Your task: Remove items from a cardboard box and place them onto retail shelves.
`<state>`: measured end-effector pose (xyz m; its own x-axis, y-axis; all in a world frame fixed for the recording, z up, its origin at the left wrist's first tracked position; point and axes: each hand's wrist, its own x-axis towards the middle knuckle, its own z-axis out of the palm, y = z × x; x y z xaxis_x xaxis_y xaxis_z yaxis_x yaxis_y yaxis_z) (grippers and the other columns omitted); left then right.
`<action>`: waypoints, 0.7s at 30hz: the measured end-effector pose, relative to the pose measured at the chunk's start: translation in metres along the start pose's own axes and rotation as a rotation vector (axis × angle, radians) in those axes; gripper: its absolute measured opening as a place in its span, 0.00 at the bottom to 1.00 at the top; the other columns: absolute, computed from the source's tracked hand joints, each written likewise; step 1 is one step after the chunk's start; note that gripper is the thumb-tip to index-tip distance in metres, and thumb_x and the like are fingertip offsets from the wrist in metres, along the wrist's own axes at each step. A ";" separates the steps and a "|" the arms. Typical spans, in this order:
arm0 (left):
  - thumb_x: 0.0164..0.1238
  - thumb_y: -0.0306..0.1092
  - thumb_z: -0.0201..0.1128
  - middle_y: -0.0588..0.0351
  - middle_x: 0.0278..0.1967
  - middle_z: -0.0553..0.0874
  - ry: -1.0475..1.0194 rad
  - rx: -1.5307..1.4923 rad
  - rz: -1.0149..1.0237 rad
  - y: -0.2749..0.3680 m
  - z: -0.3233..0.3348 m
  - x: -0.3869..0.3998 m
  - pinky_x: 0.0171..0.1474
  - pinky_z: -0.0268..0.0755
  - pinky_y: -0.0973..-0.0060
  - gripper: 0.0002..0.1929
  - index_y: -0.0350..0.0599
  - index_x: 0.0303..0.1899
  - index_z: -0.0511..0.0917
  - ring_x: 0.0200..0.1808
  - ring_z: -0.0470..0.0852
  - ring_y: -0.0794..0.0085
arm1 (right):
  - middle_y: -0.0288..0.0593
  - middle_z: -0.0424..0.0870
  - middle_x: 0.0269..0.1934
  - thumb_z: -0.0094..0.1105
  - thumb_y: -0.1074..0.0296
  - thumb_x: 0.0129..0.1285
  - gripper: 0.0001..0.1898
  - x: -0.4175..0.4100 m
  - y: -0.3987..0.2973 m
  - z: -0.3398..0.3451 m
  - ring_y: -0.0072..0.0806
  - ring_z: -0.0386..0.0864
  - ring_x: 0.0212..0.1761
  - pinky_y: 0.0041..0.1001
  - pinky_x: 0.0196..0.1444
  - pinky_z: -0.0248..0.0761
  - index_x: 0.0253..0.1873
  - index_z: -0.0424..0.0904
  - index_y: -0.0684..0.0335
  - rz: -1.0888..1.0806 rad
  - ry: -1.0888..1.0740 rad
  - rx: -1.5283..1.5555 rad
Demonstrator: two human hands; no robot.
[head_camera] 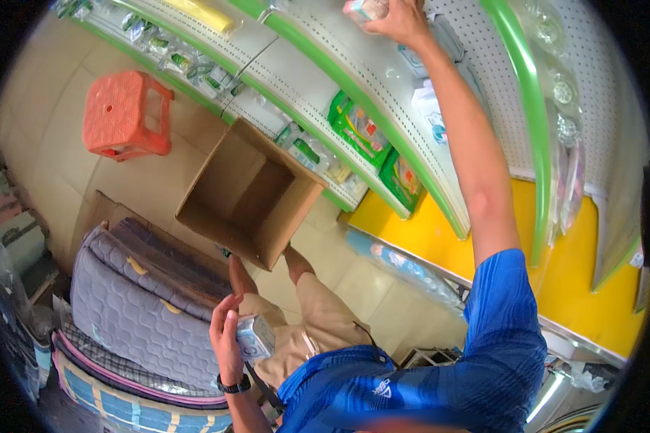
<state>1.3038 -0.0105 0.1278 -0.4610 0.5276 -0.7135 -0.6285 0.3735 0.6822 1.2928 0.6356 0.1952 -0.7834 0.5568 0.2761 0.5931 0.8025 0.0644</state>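
Note:
My left hand, with a black watch on its wrist, holds a small white and light-blue box near my waist. Stretched far up to the shelf, my right hand grips a small pink and white box at the picture's top edge. Just beside that hand, light-blue and white packs stand on the shelf, with a white pack lower down. An open cardboard box stands in front of my legs, and its visible inside holds nothing.
Green-edged metal shelves carry green packages and clear-wrapped goods. A red plastic stool stands on the tiled floor. Folded quilted mats are piled at the left. A yellow surface lies at the right.

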 end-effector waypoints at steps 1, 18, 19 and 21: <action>0.80 0.43 0.56 0.44 0.60 0.84 0.012 0.030 -0.006 0.002 0.002 0.004 0.68 0.66 0.69 0.23 0.32 0.64 0.76 0.62 0.80 0.66 | 0.60 0.64 0.70 0.79 0.53 0.40 0.43 0.012 0.016 0.009 0.63 0.63 0.70 0.52 0.72 0.63 0.66 0.73 0.54 0.004 0.004 -0.001; 0.81 0.46 0.55 0.42 0.59 0.85 0.015 0.083 -0.091 0.028 0.070 0.051 0.66 0.67 0.70 0.26 0.31 0.65 0.74 0.60 0.81 0.66 | 0.54 0.88 0.45 0.79 0.61 0.35 0.31 0.085 0.143 0.054 0.43 0.86 0.46 0.38 0.46 0.79 0.49 0.83 0.64 0.149 -0.664 -0.020; 0.81 0.46 0.54 0.42 0.58 0.85 0.001 0.081 -0.086 0.028 0.072 0.054 0.65 0.68 0.70 0.26 0.31 0.65 0.74 0.60 0.81 0.66 | 0.54 0.87 0.45 0.79 0.60 0.36 0.31 0.082 0.144 0.050 0.44 0.85 0.47 0.38 0.46 0.79 0.50 0.82 0.64 0.112 -0.641 -0.040; 0.82 0.47 0.54 0.41 0.58 0.85 -0.010 0.048 -0.089 0.025 0.074 0.060 0.64 0.70 0.70 0.26 0.31 0.65 0.74 0.59 0.82 0.66 | 0.55 0.87 0.46 0.79 0.60 0.37 0.31 0.073 0.144 0.038 0.44 0.85 0.47 0.39 0.47 0.79 0.50 0.82 0.64 0.082 -0.619 -0.068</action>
<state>1.3070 0.0872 0.1134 -0.3979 0.4981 -0.7704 -0.6363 0.4551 0.6229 1.3143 0.7998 0.1882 -0.6850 0.6533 -0.3225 0.6506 0.7477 0.1329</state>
